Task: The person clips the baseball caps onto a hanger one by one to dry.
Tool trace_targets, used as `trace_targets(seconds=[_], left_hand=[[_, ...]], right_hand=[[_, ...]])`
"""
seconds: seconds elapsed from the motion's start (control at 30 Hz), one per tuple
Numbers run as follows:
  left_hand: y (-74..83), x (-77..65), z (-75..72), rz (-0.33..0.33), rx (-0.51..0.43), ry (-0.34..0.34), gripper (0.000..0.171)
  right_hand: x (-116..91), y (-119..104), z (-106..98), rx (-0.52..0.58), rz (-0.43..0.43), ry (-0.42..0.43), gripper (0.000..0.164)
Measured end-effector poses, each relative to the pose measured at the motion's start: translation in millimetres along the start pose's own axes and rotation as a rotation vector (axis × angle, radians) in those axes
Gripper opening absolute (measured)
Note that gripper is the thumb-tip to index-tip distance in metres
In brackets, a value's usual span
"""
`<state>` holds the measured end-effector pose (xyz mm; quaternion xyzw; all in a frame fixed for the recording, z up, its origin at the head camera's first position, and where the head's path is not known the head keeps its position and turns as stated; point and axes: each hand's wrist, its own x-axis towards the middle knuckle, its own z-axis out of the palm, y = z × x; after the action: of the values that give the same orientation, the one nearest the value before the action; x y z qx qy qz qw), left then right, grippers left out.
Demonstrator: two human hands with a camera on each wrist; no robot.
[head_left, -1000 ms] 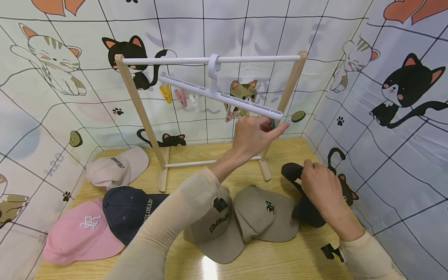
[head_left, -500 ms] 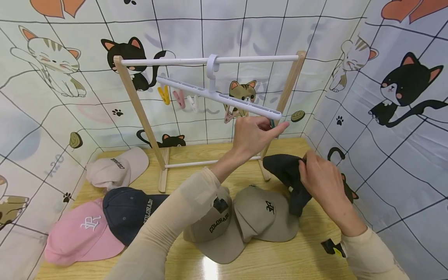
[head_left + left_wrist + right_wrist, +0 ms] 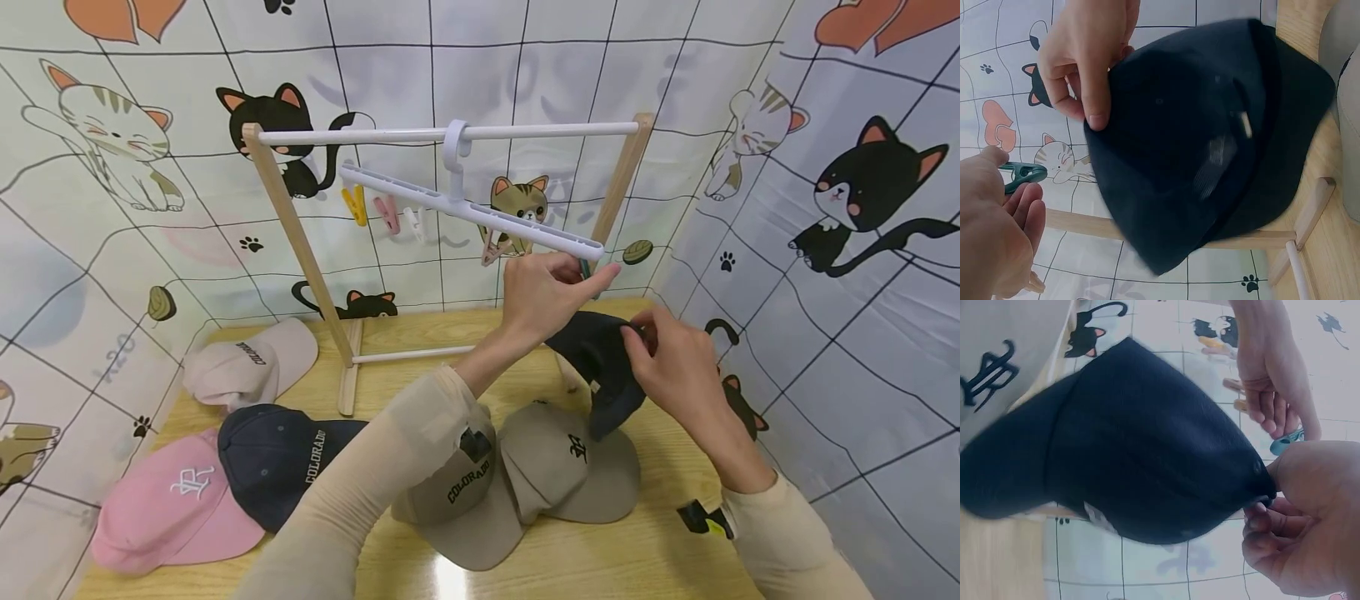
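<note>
My left hand point(image 3: 543, 292) pinches a green clothespin point(image 3: 1034, 173) just under the right end of a white hanger point(image 3: 480, 213). The hanger hooks over the rack's top rail and slants down to the right. In my right hand point(image 3: 675, 362) a dark baseball cap point(image 3: 600, 358) is gripped by the edge of its crown, off the table and below the left hand. Its hollow inside, with a pale label, faces the left wrist view. The right wrist view shows the outside of the crown, and the brim points away from the right hand.
A wooden rack with a white rail point(image 3: 360, 136) stands at the back. Yellow, pink and white clothespins point(image 3: 387, 214) hang from the hanger. Beige caps point(image 3: 547, 454) lie in front, with a navy cap point(image 3: 262, 458), a pink cap point(image 3: 172, 504) and a pale cap point(image 3: 255, 362) at left.
My right hand has lifted the dark cap off the table and carried it left and up, close beneath the left hand. The left hand stays at the hanger's right end.
</note>
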<state>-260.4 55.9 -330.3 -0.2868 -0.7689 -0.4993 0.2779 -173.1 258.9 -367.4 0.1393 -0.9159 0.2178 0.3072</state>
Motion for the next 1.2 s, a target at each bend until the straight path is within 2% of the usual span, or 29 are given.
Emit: trace_targets(seconds=[0.3, 0.73, 1.2], left_hand=[[0.5, 2.2, 0.9, 0.025, 0.013, 0.015, 0.044], [2.1, 2.9, 4.9, 0.043, 0.012, 0.027, 0.045], [6.5, -0.4, 8.5, 0.036, -0.002, 0.015, 0.044]], right_hand=[[10.7, -8.7, 3.1, 0.142, 0.082, -0.016, 0.014], [18.6, -14.7, 7.7, 0.229, 0.124, 0.068, 0.010], [21.4, -21.2, 14.0, 0.300, 0.188, 0.075, 0.012]])
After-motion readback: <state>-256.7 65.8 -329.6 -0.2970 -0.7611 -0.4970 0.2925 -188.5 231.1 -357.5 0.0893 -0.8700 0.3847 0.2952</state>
